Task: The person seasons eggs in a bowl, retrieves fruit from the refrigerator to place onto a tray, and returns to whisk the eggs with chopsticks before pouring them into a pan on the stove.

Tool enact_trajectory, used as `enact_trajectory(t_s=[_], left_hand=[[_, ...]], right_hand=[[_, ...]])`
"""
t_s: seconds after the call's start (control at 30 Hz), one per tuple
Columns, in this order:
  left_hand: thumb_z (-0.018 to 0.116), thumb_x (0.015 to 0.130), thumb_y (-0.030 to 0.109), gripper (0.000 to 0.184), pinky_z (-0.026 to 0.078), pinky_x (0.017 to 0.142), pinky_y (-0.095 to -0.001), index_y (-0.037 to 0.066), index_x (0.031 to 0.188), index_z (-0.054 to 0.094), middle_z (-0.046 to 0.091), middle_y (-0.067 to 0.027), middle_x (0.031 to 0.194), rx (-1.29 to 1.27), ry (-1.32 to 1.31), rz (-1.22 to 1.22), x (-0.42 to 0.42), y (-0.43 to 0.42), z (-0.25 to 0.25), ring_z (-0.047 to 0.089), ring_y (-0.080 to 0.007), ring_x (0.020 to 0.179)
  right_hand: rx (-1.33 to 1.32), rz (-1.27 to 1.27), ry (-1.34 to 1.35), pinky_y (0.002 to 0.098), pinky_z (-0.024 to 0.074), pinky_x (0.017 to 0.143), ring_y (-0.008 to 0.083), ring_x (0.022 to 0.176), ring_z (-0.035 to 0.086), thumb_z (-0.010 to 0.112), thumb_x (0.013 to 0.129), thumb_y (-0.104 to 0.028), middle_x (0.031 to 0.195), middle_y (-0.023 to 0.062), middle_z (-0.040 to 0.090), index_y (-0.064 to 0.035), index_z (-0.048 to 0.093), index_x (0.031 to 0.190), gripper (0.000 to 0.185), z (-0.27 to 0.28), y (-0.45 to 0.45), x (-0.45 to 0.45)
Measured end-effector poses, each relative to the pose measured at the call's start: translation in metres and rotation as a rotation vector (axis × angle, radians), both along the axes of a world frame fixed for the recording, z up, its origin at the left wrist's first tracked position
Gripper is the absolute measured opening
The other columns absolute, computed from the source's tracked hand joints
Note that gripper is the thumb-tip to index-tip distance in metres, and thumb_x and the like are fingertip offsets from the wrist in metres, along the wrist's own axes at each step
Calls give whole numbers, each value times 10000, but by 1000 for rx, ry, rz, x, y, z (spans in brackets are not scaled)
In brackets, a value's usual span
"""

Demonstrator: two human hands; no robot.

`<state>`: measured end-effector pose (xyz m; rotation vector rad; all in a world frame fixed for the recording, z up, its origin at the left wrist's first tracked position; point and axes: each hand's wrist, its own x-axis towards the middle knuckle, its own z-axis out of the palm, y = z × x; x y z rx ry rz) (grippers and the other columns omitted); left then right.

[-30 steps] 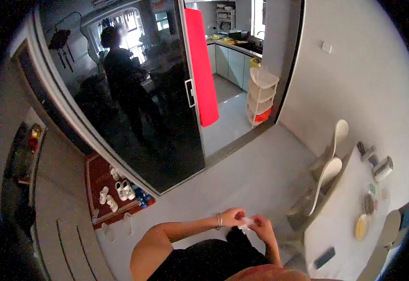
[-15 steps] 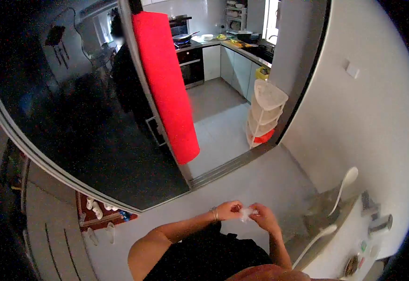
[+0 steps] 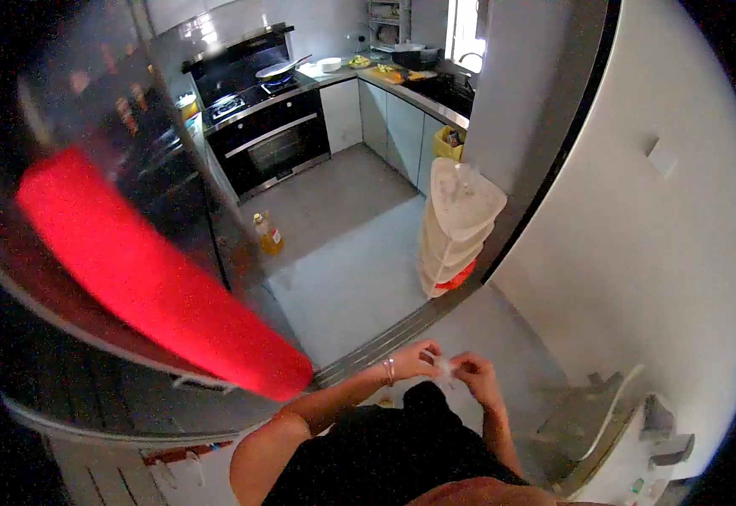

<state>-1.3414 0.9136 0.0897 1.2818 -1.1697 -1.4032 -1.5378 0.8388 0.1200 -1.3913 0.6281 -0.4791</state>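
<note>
In front of my body, just short of the kitchen threshold, a small piece of crumpled clear plastic (image 3: 444,368) is stretched between my two hands. The fingers of my left hand (image 3: 417,359) pinch its left side, and a bracelet (image 3: 389,369) circles that wrist. From the other side, my right hand (image 3: 478,379) grips it between thumb and fingers. The plastic's exact kind is too blurred to make out.
A red roll-shaped cover (image 3: 157,278) hangs along the sliding door at left. Past the floor track (image 3: 385,335), a cream tiered rack (image 3: 461,219) stands right and an oil bottle (image 3: 268,234) left. Farther in are a pan (image 3: 277,71) on the stove and an oven (image 3: 275,152).
My view has moved forward toward the kitchen doorway, so more of the stove, oven and floor shows. The red cover now sits farther left. Both hands still hold the plastic.
</note>
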Motion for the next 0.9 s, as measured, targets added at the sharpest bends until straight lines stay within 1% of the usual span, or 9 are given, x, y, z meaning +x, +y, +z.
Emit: enact_trajectory(t_s=[0.17,0.3,0.37,0.5,0.63,0.73,0.8,0.87,0.9], left_hand=[[728,675,105,454,476,735,-301,31,1035,462,528,-58,942,10,31,147,28,-94,-12,536,-146,856],[659,700,68,392,483,721,-298,4,1040,474,552,-72,917,102,162,454,81,-164,-25,551,-151,815],[643,707,67,387,488,709,-296,-8,1051,483,563,-86,933,167,23,586,112,-179,-16,561,-156,812],[629,750,39,365,510,712,-326,-25,1074,474,576,-123,948,153,290,917,161,-235,-32,589,-205,833],[582,797,13,206,515,697,-337,39,959,458,577,-102,865,207,753,971,213,-263,-39,594,-217,813],[571,810,16,165,498,754,-339,59,927,463,584,-68,882,-186,55,516,273,-283,-75,586,-211,841],[575,811,27,165,488,782,-329,48,949,488,580,-62,923,-30,248,516,310,-293,-47,581,-206,870],[584,808,41,168,477,803,-310,35,962,518,571,-58,963,329,999,762,349,-317,-13,574,-198,895],[589,806,50,170,475,806,-303,31,963,529,566,-62,980,250,797,749,375,-325,-18,572,-195,906]], right_hand=[[-63,72,203,265,453,749,136,870,554,547,757,63,897,35,579,-17,591,949,213,1,-108,58],[-293,213,-51,281,435,848,174,985,524,560,779,33,1045,71,515,-31,576,1051,280,-34,-202,126],[-294,243,-94,286,429,876,192,1013,510,571,787,16,1100,88,478,-38,555,1112,330,-19,-219,164],[-290,331,-61,316,433,884,216,1023,507,611,781,-30,1089,95,484,-61,526,1167,396,6,-276,236],[-995,362,-50,319,462,733,245,906,536,624,724,-2,979,110,558,-47,552,1062,349,-11,-320,307],[-1037,440,-21,316,458,712,246,839,548,613,727,-14,961,102,576,-43,557,1026,306,-19,-353,362],[-720,389,29,319,456,708,246,803,557,607,743,-48,943,104,579,-48,568,1009,269,-43,-375,402],[-529,316,44,313,455,690,214,758,566,599,756,-70,883,92,596,-46,588,963,208,-44,-403,437],[-481,261,95,309,455,688,201,764,567,601,753,-68,868,86,600,-41,589,956,205,-43,-422,456]])
